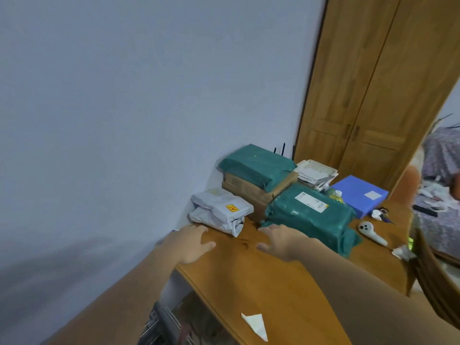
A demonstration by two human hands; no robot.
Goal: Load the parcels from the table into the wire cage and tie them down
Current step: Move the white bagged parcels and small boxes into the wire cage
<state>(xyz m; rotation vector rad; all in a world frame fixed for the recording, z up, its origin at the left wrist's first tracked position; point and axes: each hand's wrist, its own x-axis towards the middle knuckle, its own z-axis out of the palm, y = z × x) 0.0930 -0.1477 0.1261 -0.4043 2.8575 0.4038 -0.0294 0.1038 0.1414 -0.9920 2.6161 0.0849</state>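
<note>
Parcels sit at the far end of the wooden table [261, 282] against the wall: a grey bag parcel [220, 211], a green one [308, 217] beside it, another green one [257, 164] on a cardboard box [251, 192]. Left hand [194, 244] and right hand [281, 241] both reach in, fingers spread, holding nothing. Bit of wire cage [161, 324] shows below the table edge.

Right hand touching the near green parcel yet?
Cannot tell. In the head view the right hand overlaps the near green parcel's front edge, fingers straight, but motion blur hides any contact or gap.
</note>
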